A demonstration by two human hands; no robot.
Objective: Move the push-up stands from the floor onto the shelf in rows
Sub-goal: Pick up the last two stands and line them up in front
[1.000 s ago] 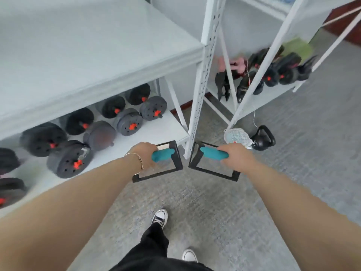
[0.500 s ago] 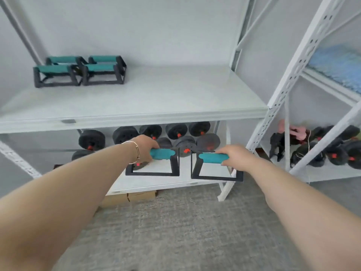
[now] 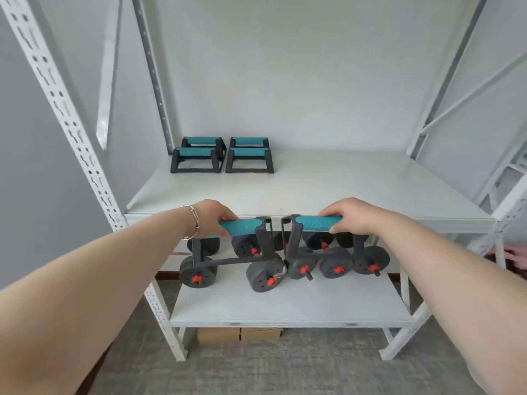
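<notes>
Each hand grips a push-up stand by its teal bar: left hand (image 3: 212, 216) closed on the left stand (image 3: 242, 243), right hand (image 3: 349, 216) closed on the right stand (image 3: 316, 240); both hang just before the shelf (image 3: 313, 192) front edge, below its surface. Unraised, their bases could catch that edge; four stands (image 3: 222, 155) fill the back left corner. Half a second ago the stands were lower, the shelf viewed from farther right.
</notes>
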